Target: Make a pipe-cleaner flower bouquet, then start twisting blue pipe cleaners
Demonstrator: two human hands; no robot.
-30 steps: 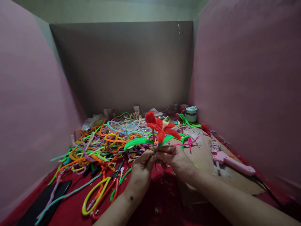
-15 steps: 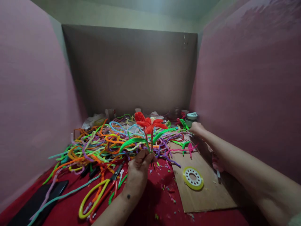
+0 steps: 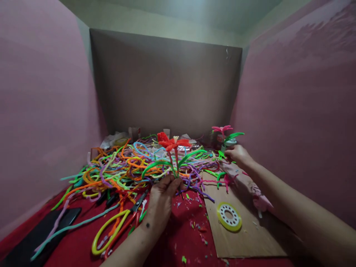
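Note:
My left hand [image 3: 164, 191] pinches the stems of a red pipe-cleaner flower [image 3: 175, 144] with long green leaves, holding it upright over the red cloth [image 3: 183, 230]. At the right, my right hand [image 3: 237, 155] is closed around the lower part of a pink pipe-cleaner flower [image 3: 221, 129] with a green leaf; its fingertips are partly hidden. Behind that hand stands a jar with a pale lid [image 3: 231, 142]. Another pink and green pipe-cleaner piece [image 3: 226, 180] lies on the brown board [image 3: 250, 243], beyond a yellow-rimmed tape roll [image 3: 229, 216].
A large tangle of coloured pipe cleaners [image 3: 116, 167] spreads across the left and middle. Scissors with yellow and red handles [image 3: 111, 230] lie beside my left forearm. A dark flat object [image 3: 41, 237] is at the lower left. Pink walls [image 3: 300, 111] rise on both sides.
My right hand has raised the pink flower upright beside the jar; before, it was low and mostly hidden. My left hand still holds the red flower, and the view has shifted slightly.

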